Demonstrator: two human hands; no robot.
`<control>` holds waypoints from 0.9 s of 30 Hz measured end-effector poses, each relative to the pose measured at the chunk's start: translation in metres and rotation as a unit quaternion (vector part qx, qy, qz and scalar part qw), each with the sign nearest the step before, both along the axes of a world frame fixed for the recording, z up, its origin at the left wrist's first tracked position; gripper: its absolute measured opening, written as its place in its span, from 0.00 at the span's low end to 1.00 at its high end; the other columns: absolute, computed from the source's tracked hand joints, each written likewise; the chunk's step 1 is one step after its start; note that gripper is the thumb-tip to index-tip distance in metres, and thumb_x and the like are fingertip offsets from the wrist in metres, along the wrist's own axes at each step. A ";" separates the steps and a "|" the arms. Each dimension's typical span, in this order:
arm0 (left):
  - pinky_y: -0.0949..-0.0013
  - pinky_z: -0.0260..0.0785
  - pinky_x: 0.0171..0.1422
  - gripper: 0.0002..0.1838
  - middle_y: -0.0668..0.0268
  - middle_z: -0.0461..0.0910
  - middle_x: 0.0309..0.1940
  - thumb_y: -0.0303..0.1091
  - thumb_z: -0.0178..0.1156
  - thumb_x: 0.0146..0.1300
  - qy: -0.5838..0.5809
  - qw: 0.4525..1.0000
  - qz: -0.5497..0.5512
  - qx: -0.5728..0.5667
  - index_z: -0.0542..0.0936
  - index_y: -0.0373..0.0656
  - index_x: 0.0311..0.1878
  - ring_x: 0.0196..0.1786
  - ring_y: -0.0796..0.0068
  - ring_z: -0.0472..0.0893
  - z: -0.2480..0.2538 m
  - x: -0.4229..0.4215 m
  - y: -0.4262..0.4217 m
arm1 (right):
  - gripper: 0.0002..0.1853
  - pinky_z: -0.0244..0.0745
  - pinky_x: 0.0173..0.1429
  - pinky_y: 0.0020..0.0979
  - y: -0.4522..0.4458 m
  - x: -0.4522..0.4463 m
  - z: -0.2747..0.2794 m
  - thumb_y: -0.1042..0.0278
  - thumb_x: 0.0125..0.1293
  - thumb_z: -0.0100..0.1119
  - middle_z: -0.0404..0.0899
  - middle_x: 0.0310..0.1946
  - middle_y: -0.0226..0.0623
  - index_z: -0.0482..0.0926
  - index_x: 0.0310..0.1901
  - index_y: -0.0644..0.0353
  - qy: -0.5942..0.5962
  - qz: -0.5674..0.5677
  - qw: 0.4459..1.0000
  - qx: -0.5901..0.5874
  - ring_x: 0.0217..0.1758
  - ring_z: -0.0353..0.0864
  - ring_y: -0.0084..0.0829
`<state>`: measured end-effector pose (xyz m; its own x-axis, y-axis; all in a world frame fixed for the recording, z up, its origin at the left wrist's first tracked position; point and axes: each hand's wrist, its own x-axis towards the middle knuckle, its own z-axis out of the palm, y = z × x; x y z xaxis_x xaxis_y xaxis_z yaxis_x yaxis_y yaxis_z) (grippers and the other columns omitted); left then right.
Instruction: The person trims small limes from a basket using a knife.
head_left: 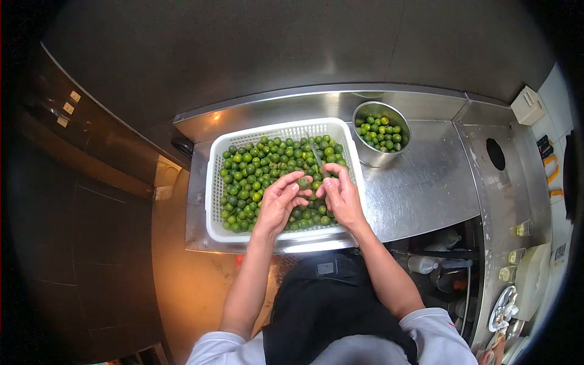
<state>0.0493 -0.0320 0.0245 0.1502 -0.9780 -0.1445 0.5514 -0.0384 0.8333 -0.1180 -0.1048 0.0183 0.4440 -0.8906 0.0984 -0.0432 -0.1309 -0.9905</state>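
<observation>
Above a white plastic basket full of small green limes, my left hand is closed on one lime with its fingertips. My right hand grips a small knife, its narrow blade pointing up and away over the limes. The two hands are close together, with the held lime between them. To the right of the basket stands a round steel pot holding more limes.
Basket and pot stand on a steel counter with a raised back edge against a dark wall. Below its right part is an open shelf with bottles. Further right, another steel surface has a round hole and several small cups.
</observation>
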 end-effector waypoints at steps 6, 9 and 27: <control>0.73 0.79 0.47 0.19 0.59 0.80 0.52 0.24 0.57 0.69 -0.041 0.999 0.032 -0.005 0.73 0.34 0.62 0.47 0.73 0.82 -0.010 0.000 -0.003 | 0.21 0.76 0.38 0.38 0.007 0.001 0.019 0.64 0.71 0.54 0.83 0.24 0.42 0.66 0.62 0.60 0.078 0.063 0.994 -0.040 0.31 0.86 0.38; 0.74 0.79 0.47 0.18 0.60 0.80 0.50 0.24 0.58 0.69 -0.059 0.997 0.042 -0.012 0.74 0.34 0.61 0.46 0.75 0.82 -0.013 0.000 -0.005 | 0.23 0.75 0.39 0.40 0.007 0.003 0.013 0.64 0.69 0.55 0.82 0.24 0.45 0.66 0.64 0.58 0.104 0.079 0.988 -0.081 0.32 0.85 0.45; 0.74 0.79 0.49 0.16 0.61 0.83 0.45 0.28 0.61 0.68 -0.132 0.990 0.040 -0.019 0.78 0.31 0.57 0.43 0.76 0.83 -0.008 -0.001 -0.007 | 0.16 0.75 0.34 0.31 0.010 0.004 0.013 0.65 0.73 0.52 0.81 0.24 0.35 0.72 0.59 0.58 0.049 0.079 0.991 -0.099 0.27 0.82 0.28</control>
